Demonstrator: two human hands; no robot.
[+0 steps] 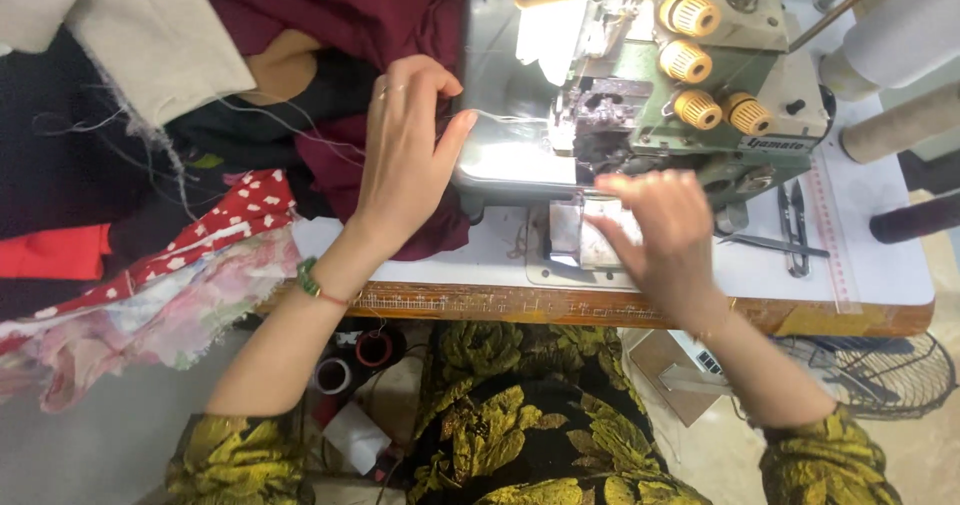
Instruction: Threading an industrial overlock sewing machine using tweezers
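Left hand (405,155) lies open and flat on the maroon fabric (345,15), a dark, crumpled heap spilling left of the green overlock machine (700,85). Right hand (660,230), fingers spread, presses the metal plate (572,237) below the needle.

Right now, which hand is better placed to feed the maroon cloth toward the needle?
Probably the left hand: it lies flat on the maroon cloth beside the machine bed, while the right hand rests at the front cover.
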